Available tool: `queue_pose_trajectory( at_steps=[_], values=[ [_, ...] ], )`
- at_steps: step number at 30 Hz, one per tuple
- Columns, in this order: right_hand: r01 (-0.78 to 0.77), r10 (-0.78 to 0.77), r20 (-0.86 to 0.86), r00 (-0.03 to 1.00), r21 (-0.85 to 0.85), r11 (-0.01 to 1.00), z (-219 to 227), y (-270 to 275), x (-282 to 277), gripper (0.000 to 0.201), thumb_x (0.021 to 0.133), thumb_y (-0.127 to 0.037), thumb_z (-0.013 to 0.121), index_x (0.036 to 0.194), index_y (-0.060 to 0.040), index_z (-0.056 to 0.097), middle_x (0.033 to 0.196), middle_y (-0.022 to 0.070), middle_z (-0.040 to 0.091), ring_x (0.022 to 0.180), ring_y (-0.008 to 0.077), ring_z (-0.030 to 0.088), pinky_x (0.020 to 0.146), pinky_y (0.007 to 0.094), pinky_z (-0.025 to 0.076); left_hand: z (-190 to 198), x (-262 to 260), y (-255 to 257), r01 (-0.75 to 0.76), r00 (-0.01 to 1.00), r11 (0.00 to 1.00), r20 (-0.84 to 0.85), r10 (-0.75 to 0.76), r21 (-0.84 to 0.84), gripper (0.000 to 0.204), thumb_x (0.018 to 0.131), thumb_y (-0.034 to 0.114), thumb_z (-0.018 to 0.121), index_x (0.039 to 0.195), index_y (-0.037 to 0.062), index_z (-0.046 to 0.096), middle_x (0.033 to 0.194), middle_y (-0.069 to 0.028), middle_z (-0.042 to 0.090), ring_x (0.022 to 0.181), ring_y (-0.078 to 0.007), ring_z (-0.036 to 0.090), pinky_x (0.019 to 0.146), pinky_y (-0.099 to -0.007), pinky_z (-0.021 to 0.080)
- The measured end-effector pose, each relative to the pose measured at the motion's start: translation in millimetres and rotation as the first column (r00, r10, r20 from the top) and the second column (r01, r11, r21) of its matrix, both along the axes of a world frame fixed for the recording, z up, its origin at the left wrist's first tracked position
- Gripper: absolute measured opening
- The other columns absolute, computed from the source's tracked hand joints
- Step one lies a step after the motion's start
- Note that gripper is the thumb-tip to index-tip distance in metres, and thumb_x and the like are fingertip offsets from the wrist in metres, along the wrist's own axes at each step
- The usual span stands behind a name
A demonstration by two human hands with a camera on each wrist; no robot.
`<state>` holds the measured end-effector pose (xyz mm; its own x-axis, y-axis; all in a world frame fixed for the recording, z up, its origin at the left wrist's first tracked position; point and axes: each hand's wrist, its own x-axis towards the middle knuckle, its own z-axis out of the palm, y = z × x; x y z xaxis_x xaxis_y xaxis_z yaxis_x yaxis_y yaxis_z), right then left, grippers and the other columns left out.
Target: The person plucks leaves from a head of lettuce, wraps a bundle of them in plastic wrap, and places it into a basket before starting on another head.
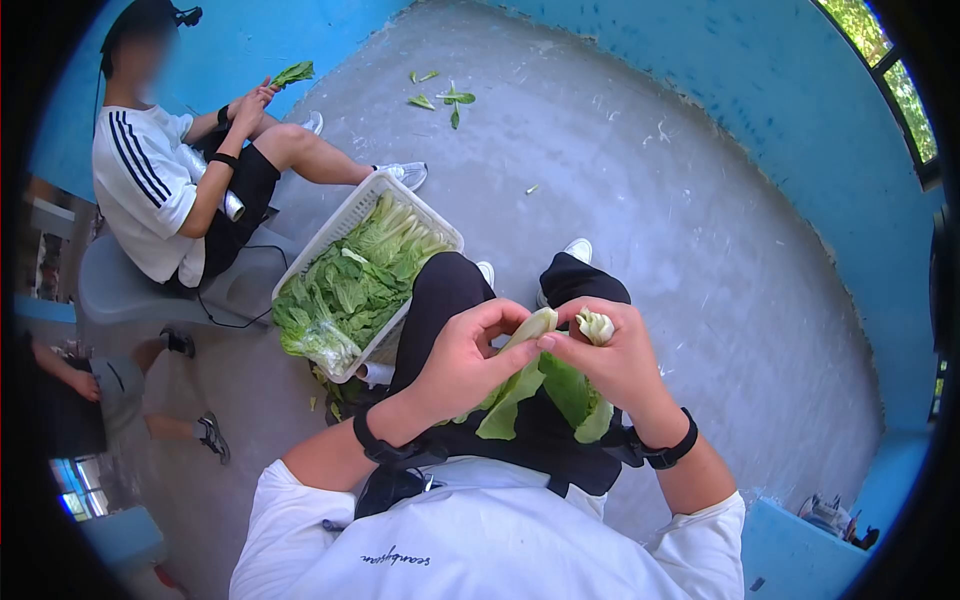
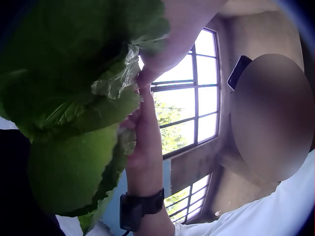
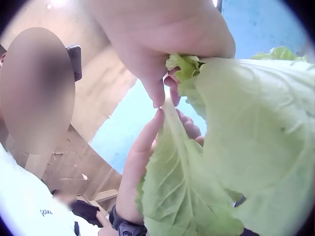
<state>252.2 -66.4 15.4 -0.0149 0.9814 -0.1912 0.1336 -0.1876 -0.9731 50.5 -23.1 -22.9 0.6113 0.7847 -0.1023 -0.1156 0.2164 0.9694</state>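
Both hands meet over the lap in the head view. My left hand [image 1: 465,350] pinches the pale stalk of a Chinese cabbage leaf [image 1: 508,395] between thumb and fingers. My right hand [image 1: 622,355] holds a small head of Chinese cabbage [image 1: 594,327] with its pale base up and green leaves hanging below. The two thumb tips come close together at the stalk. In the right wrist view, the leaf [image 3: 179,182] hangs from the fingertips beside the broader cabbage leaves [image 3: 256,113]. Dark green leaves [image 2: 69,162] cover much of the left wrist view.
Left of my knee stands a white plastic basket [image 1: 446,226] heaped with leafy greens [image 1: 350,275]. Another person [image 1: 150,190] sits beyond it, holding a leaf [image 1: 293,74]. Loose leaves [image 1: 455,98] lie on the concrete floor [image 1: 700,270]. A third person's legs show at the lower left.
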Motion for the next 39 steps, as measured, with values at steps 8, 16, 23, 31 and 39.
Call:
queue_pose_trajectory(
  at_steps=[8,16,23,31,39],
  values=[
    [-0.051,-0.019,0.322,0.946,0.208,0.977,-0.3,-18.7,1.3,0.018,0.078,-0.01,0.078,0.091,0.0011,0.071,0.07,0.0111,0.066,0.06,0.0176,0.062,0.058,0.0302,0.047,4.0,-8.3,-11.9,-0.009,0.968,0.93,-0.231,0.1,0.367,0.02,0.089,0.006,0.075,0.105,-0.0035,0.067,0.098,-0.0045,0.068,0.088,-0.0086,0.064,0.079,-0.0263,0.052],
    [-0.125,-0.055,0.489,0.871,0.328,0.936,-8.1,-23.2,21.2,0.011,0.084,-0.008,0.07,0.091,0.001,0.07,0.068,0.0093,0.064,0.061,0.0165,0.062,0.059,0.03,0.046,4.2,-27.6,-4.2,-0.003,0.936,0.916,-0.322,0.144,0.402,0.022,0.093,0.014,0.072,0.107,-0.0033,0.069,0.091,-0.0069,0.07,0.083,-0.0111,0.066,0.072,-0.0283,0.052],
    [0.055,-0.05,-0.054,0.997,0.102,0.993,-8.2,-8.7,34.7,0.007,0.098,-0.006,0.062,0.098,-0.0001,0.066,0.08,-0.0012,0.062,0.074,0.0083,0.057,0.069,0.0239,0.046,0.9,-23.4,7.1,0.093,0.992,0.968,0.107,-0.069,-0.233,0.032,0.108,0.027,0.052,0.125,0.0006,0.059,0.098,-0.0033,0.066,0.092,-0.0116,0.067,0.083,-0.0283,0.056],
    [-0.047,0.062,-0.189,0.98,0.084,0.995,-18.4,-6.5,7.3,0.003,0.1,-0.004,0.058,0.101,-0.0016,0.059,0.085,0.0014,0.06,0.075,0.0105,0.061,0.071,0.0246,0.048,-7.2,-14.3,5.3,0.141,0.976,0.917,0.208,-0.066,-0.373,0.03,0.11,0.029,0.041,0.129,0.0065,0.045,0.093,-0.0069,0.059,0.072,-0.0127,0.058,0.067,-0.0266,0.05],
    [0.086,-0.083,-0.161,0.983,0.017,0.996,-21.0,7.3,-3.0,0.013,0.092,-0.009,0.072,0.098,-0.0043,0.061,0.071,-0.0046,0.055,0.064,0.0036,0.054,0.056,0.0233,0.047,-4.1,-9.3,8.0,0.165,0.959,0.93,0.274,-0.073,-0.329,0.024,0.103,0.017,0.058,0.118,0.0068,0.042,0.1,-0.0069,0.058,0.077,-0.0109,0.061,0.064,-0.0272,0.053]
  ],
)
